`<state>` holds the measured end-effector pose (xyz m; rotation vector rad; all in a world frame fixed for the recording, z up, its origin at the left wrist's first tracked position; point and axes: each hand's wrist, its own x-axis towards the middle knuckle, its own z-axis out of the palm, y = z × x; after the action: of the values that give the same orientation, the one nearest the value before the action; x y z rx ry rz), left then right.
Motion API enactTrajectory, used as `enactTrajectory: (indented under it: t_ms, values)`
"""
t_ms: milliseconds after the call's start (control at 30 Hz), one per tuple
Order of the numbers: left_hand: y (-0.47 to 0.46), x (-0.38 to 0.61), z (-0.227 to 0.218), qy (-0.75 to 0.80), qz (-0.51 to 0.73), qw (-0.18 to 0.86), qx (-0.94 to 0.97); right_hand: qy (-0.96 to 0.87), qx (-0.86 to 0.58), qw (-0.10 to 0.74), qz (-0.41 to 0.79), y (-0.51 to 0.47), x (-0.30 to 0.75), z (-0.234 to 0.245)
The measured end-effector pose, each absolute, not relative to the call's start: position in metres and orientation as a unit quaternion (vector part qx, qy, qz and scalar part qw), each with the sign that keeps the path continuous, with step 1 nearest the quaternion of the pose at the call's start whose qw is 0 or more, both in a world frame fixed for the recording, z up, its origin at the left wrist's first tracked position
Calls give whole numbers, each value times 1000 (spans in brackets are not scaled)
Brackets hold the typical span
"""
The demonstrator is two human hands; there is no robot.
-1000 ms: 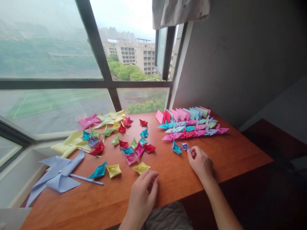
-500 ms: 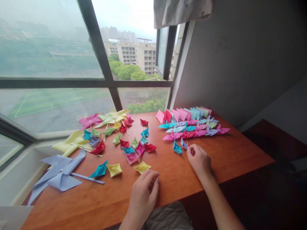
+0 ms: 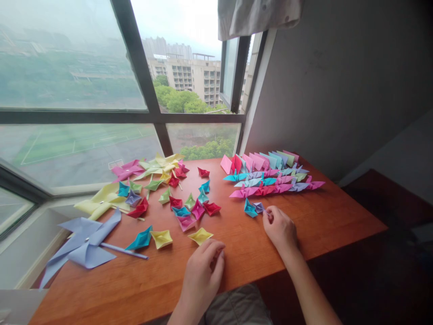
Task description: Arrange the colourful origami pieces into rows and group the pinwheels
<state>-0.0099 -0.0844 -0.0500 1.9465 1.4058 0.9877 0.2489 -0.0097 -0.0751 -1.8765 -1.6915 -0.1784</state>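
Observation:
My right hand (image 3: 280, 228) is closed in a pinch at the near right corner of a small lavender paper boat (image 3: 259, 207). Touching or almost touching that boat on its left is a blue paper boat (image 3: 250, 208). My left hand (image 3: 204, 266) rests by the table's front edge with its fingers loosely curled in and nothing showing in them. Just beyond its knuckles lies a yellow paper boat (image 3: 200, 236). Another yellow paper boat (image 3: 162, 239) and a blue one (image 3: 140, 239) sit farther left.
Rows of folded paper cranes (image 3: 270, 180) line the back right of the wooden table (image 3: 233, 253). A cluster of paper boats (image 3: 186, 223) fills the middle. Paper pinwheels, one lavender (image 3: 88, 241), lie at left below the window (image 3: 189, 58).
The lavender boat has turned and shifted slightly down toward the blue one, with my right fingertips now on its corner. My left hand has stayed in place.

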Motion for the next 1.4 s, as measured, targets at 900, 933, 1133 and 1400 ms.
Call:
enactTrajectory:
  t_ms: [900,933,1133,1400]
  values:
    - [-85,-10,-47,520,372,258,725,-660,-685,301,-69,-8,247,-77]
    - [-85,-10,-47,519,371,258,725,-661,-684,301,-68,-9,247,-77]
    - [-85,-10,-50,518,363,264,728,-661,-673,324,-61,-22,245,-78]
    - [-89,-12,-44,507,408,278,707,-687,-609,396,-13,-43,228,-74]
